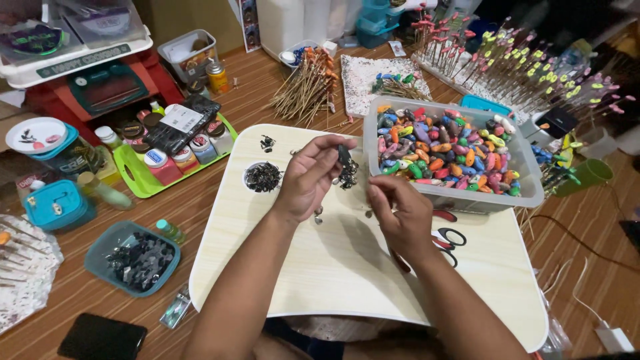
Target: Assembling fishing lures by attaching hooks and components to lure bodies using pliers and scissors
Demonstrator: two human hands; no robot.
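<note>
Right hand (400, 215), fingers pinched over the pale surface (333, 280), sits just below the dark hook cluster (347, 170) held by the left hand (310, 177).

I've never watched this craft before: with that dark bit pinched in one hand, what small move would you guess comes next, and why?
Probably the right hand rises to meet the dark piece pinched in the left hand. The right fingers are curled just below it, and a loose pile of similar dark bits lies between both hands on the board, so joining or sorting seems likely.
</note>
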